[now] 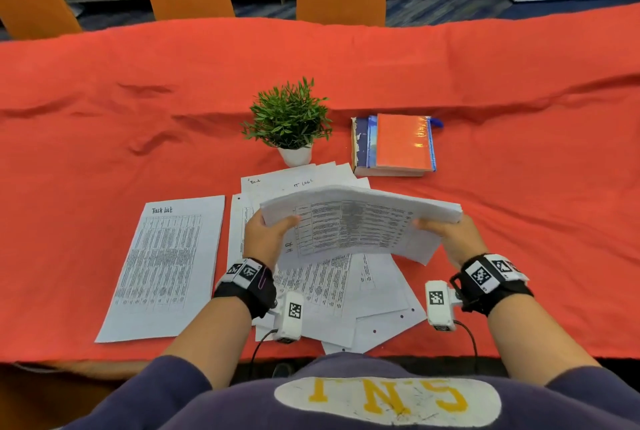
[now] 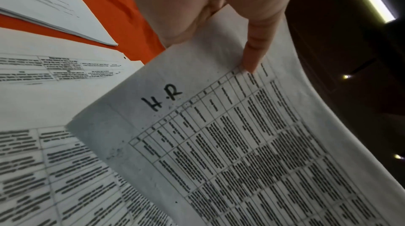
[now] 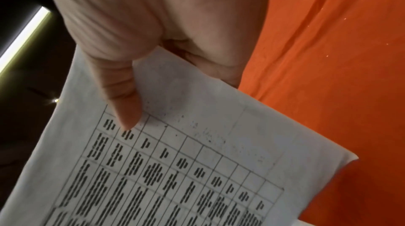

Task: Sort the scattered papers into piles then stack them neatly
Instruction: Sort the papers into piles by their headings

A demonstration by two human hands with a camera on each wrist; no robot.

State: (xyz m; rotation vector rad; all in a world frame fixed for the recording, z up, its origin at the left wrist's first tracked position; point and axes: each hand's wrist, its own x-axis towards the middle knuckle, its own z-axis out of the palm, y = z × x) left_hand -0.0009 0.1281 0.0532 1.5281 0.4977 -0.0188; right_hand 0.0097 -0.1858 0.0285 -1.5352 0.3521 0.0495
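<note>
Pinching the HR sheets (image 1: pixel 360 221) at both short ends, I hold them raised above the table. My left hand (image 1: pixel 265 239) has its thumb on the printed face and its fingers beneath; my right hand (image 1: pixel 453 239) grips the opposite end the same way. Below them the loose papers (image 1: pixel 346 291) lie overlapped on the red cloth (image 1: pixel 104 117). Left of those, apart from them, the Task list pile (image 1: pixel 166 266) lies flat. Beyond sit a plant (image 1: pixel 289 117) and, to its right, some books (image 1: pixel 394 145).
</note>
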